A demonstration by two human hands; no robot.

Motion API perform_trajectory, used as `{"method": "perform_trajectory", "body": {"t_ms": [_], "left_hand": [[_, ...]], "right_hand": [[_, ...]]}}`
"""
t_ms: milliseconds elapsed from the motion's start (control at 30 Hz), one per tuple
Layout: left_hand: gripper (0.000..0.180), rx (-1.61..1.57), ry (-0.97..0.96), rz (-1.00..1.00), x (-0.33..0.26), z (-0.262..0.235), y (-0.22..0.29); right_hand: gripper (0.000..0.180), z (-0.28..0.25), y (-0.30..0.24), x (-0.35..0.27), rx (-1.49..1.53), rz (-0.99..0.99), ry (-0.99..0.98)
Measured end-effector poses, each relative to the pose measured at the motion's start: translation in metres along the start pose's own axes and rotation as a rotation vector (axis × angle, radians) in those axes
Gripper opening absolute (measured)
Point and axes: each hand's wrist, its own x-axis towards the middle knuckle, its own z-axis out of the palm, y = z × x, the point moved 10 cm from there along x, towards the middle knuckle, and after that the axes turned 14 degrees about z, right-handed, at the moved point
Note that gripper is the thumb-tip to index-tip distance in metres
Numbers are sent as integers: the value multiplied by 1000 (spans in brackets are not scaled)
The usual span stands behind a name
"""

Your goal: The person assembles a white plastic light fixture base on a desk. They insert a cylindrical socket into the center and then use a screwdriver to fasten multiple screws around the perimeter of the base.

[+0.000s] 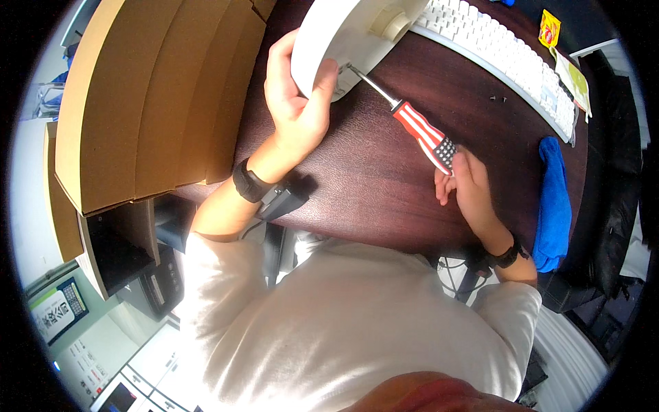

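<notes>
Looking down at a dark reddish-brown wood-grain table [357, 185], glossy and smooth. Left hand [295, 103] clamped around the rim of a white, rounded plastic casing [329, 38], thumb over the curved edge, palm under it. Casing tipped up near the table's far edge, matte shell with a cream-coloured round boss on its flat face. Right hand [463, 182] wrapped around the butt of a screwdriver with a chunky red-and-white striped handle and a star-patterned end [422, 134], fingers curled closed on it. Thin shiny metal shaft running up and left from the handle, tip right at the casing's lower edge, just beside the left thumb. Can't tell if the tip is actually seated in a screw.

Black straps on both wrists. Right of the casing, a long white keyboard [508, 58] with blocky keys curving along the far edge of the table. Crumpled blue cloth [555, 199] at the table's right edge, soft and folded lengthwise. Left of the casing, a stack of plain brown cardboard boxes [151, 96], flat matte sides. Couple of tiny dark screws [499, 99] lying on the table, near the keyboard.
</notes>
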Motion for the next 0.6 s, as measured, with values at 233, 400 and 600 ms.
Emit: {"method": "perform_trajectory", "body": {"t_ms": [233, 400, 600], "left_hand": [[38, -28, 46, 44, 3, -2, 2], [35, 7, 78, 138, 6, -4, 7], [35, -44, 77, 99, 5, -2, 4]], "right_hand": [[21, 1, -15, -2, -87, -92, 98], [16, -5, -1, 1, 0, 42, 49], [33, -1, -11, -5, -94, -113, 135]]}}
